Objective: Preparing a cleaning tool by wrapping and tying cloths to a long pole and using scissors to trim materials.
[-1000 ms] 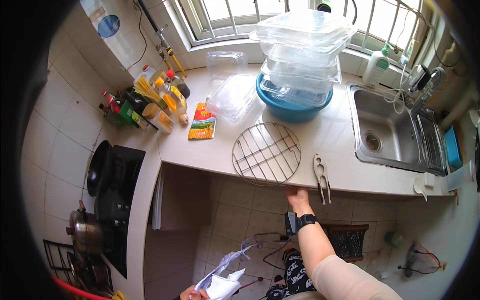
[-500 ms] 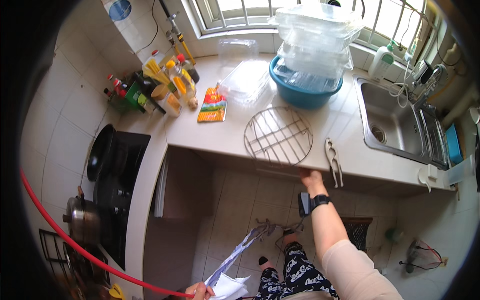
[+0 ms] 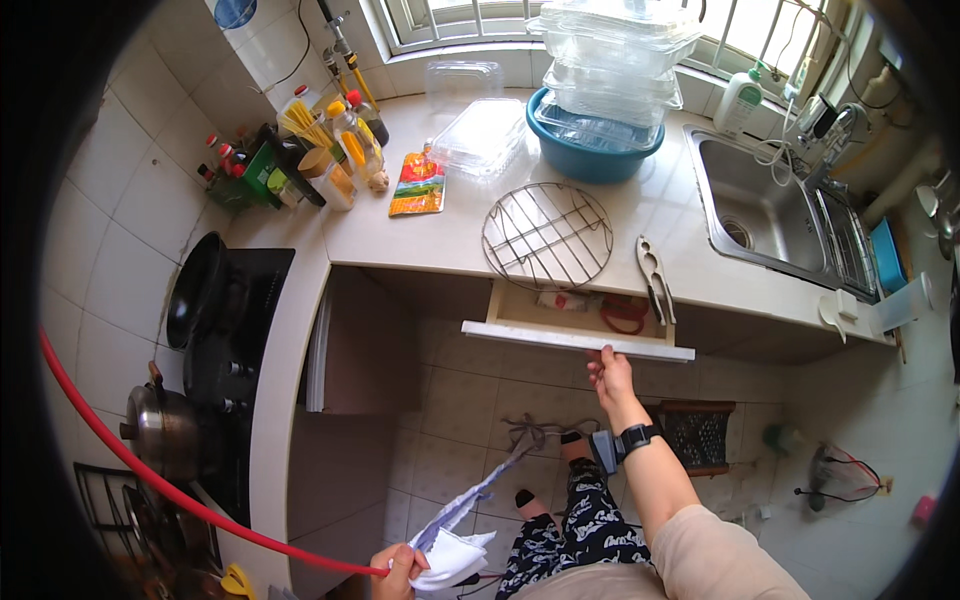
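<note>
My right hand reaches forward with its fingers hooked on the front of a drawer under the worktop, which stands partly pulled out. Inside the drawer show red-orange handles, apparently scissors, and a small white-and-red packet. At the lower edge my left hand is closed on a crumpled white sheet, paper or cloth, I cannot tell which. A twisted lilac strip trails from it toward the floor. A red hose-like line curves in from the left and ends at this hand.
On the worktop above the drawer lie a round wire rack and a metal cracker tool. Behind are a blue basin stacked with clear plastic boxes, a packet and several bottles. A sink is at right, a stove at left.
My right hand has drawn the drawer out toward me, so its contents now show. My left hand has risen slightly with the white sheet still in it.
</note>
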`<state>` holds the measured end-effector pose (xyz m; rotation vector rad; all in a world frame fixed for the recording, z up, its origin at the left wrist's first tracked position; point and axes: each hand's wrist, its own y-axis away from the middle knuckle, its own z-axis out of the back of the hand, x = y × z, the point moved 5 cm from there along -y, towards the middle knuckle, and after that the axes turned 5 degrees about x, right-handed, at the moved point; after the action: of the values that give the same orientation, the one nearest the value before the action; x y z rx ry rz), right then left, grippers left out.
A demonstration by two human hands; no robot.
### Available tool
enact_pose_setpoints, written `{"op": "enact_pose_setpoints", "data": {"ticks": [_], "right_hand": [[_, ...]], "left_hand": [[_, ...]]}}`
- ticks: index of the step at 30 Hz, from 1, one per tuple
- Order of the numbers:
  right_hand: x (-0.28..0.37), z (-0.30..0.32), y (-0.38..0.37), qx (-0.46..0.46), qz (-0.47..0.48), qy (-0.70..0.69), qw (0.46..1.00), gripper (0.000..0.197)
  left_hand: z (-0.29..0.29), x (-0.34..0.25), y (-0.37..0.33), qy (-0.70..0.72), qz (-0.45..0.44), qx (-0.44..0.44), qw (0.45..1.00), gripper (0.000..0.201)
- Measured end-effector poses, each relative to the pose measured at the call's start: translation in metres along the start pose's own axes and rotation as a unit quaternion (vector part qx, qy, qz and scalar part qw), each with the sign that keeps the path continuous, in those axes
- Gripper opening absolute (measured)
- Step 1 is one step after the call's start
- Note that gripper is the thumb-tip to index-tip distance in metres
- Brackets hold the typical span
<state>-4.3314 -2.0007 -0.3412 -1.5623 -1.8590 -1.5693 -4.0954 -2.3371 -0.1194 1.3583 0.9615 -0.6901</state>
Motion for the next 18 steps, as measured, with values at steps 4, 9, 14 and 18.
{"op": "enact_pose_setpoints", "data": {"ticks": [4,9,14,18], "right_hand": [[-0.005,0.017,0.034,0.029,-0.055,0.085,0.994,0.028],[0.03,-0.001,0.059,0.142,-0.117,0.363,0.913,0.032],[0.077,0.002,0.005,-0.039,0.232,0.735,0.636,0.023],[0.064,0.0,-0.023,-0.008,0.198,0.828,0.525,0.03]], "left_hand": [[-0.009,-0.006,-0.006,0.0,0.002,0.037,0.999,0.039],[-0.008,-0.005,-0.007,-0.017,-0.009,0.057,0.998,0.039],[-0.019,-0.019,-0.011,-0.057,-0.001,0.055,0.997,0.039],[-0.015,-0.015,-0.017,-0.098,-0.008,0.089,0.991,0.038]]}}
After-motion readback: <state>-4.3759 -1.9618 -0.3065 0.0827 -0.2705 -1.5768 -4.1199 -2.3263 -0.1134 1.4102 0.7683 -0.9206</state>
